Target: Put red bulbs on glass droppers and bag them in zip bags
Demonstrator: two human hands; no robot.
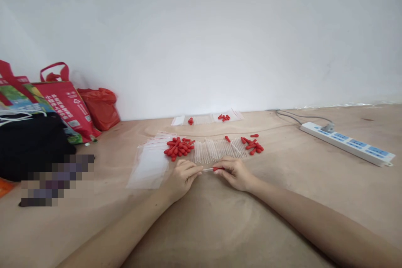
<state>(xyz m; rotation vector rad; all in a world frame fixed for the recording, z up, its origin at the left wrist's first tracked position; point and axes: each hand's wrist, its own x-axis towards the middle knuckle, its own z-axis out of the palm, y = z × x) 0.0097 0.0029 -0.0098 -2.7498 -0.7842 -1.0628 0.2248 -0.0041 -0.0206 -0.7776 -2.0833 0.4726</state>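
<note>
My left hand (186, 176) pinches one end of a thin clear dropper tube (207, 170). On its other end, a red rubber bulb (217, 169) sits between the fingertips of my right hand (235, 173); how far the tube goes in is hidden. Just beyond my hands lies a row of loose clear tubes (209, 150). Across the row's right part rests a dropper with a red bulb (228, 138) on its end. Red bulbs are heaped (179, 149) left of the row, and a smaller group of bulbs (252, 146) lies to its right.
Flat clear zip bags (149, 167) are stacked at the left. Near the wall lie more tubes (202, 119) and bulbs (224, 117) on plastic bags. A white power strip (348, 144) with a plugged-in cord is at right. Red shopping bags (67, 106) and a black bag (34, 144) stand at left.
</note>
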